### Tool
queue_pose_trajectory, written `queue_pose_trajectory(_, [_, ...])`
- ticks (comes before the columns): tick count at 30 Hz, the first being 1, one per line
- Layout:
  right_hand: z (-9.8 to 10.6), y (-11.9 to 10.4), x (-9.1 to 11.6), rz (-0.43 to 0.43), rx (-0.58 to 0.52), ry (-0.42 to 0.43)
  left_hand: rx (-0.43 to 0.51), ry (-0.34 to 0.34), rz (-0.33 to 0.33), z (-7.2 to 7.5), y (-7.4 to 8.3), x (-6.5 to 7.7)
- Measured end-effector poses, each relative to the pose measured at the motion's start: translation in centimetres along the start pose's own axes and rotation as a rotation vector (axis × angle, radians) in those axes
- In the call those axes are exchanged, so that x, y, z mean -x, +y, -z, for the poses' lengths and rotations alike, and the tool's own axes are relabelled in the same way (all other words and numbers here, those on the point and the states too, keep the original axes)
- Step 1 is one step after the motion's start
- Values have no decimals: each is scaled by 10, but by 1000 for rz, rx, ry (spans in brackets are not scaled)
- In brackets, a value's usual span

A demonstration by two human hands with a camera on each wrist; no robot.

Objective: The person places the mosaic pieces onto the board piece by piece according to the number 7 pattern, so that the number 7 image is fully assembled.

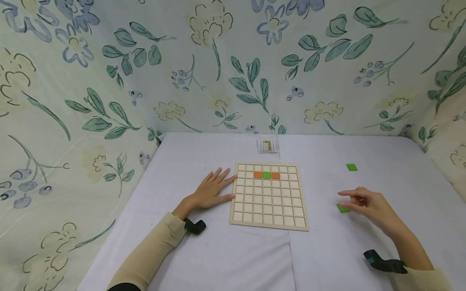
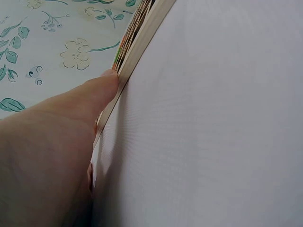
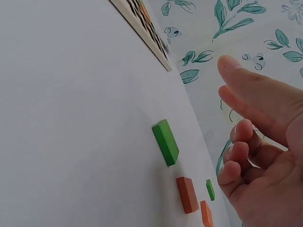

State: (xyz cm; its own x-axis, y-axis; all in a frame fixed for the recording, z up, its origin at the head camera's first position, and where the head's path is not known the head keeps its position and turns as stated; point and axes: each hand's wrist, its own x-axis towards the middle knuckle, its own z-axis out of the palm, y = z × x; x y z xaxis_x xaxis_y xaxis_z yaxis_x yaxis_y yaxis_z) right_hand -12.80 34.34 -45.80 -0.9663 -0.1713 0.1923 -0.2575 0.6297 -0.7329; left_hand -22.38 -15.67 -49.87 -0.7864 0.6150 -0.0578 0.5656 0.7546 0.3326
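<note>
A wooden grid board (image 1: 269, 201) lies on the table. In one of its upper rows sit two orange tiles (image 1: 258, 175) with a green tile (image 1: 267, 175) between them. My left hand (image 1: 211, 190) lies spread with fingertips and thumb at the board's left edge. To the right of the board, my right hand (image 1: 367, 204) hovers over a loose green tile (image 1: 341, 208). Its thumb and index finger stretch out with a gap between them, and the other fingers are loosely curled. In the right wrist view this hand holds nothing, above the nearest green tile (image 3: 165, 143).
Two loose orange tiles (image 3: 188, 195) lie beyond the nearest green one in the right wrist view. Another green tile (image 1: 352, 167) lies farther back on the right. Behind the board is a small printed grid card (image 1: 267, 146). Floral cloth (image 1: 233, 64) hangs around the table.
</note>
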Motion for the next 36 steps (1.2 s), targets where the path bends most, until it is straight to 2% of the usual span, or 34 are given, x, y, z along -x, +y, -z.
queue_pose_trajectory(5, [-1, 9, 5, 7, -9, -4, 10, 2, 1, -1, -1, 0])
queue_pose_trajectory(11, [0, 17, 6, -45, 19, -10, 11, 17, -3, -2, -1, -1])
queue_pose_trajectory(16, [0, 24, 6, -51, 41, -11, 12, 21, -8, -2, -1, 0])
queue_pose_trajectory(24, [0, 29, 7, -37, 39, -32, -2, 5, -3, 0, 0, 1])
queue_pose_trajectory(36, [-3, 29, 5, 15, 118, -43, 8, 6, 1, 2, 2, 1])
